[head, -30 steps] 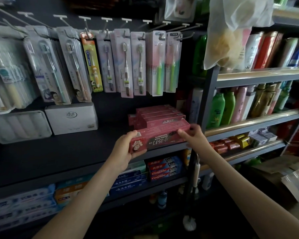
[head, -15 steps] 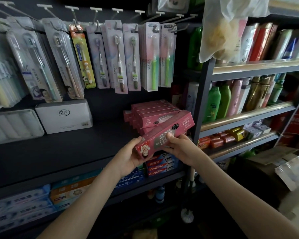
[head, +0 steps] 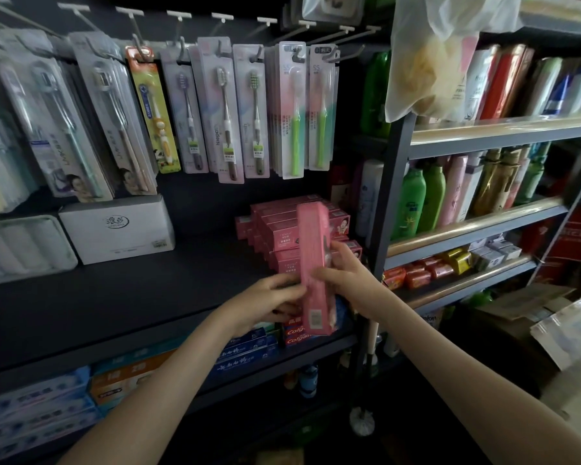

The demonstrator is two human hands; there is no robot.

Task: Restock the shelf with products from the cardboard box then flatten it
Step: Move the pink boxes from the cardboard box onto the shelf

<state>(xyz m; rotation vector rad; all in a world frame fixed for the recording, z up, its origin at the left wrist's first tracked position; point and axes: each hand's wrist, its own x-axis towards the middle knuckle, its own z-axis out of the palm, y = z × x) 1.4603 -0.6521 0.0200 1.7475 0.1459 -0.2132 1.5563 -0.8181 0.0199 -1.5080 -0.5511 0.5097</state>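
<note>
Moved: long pink cardboard toothpaste carton [head: 316, 263] turns from slanted to upright.
Hands: left hand [head: 265, 302] and right hand [head: 348, 280] both grip its lower half.
Axis: vertical; pink carton stack [head: 279, 229] lies crosswise just behind.

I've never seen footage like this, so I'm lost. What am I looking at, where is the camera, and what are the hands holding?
No machine here: one camera, worn on a person's head, looks down at their own bare arms before a dark shelf. The left hand and right hand both grip one pink box, held nearly upright. Behind it a stack of like boxes lies on that shelf, a white box further left. Above hang toothbrush packs; bottles stand on the right.
</note>
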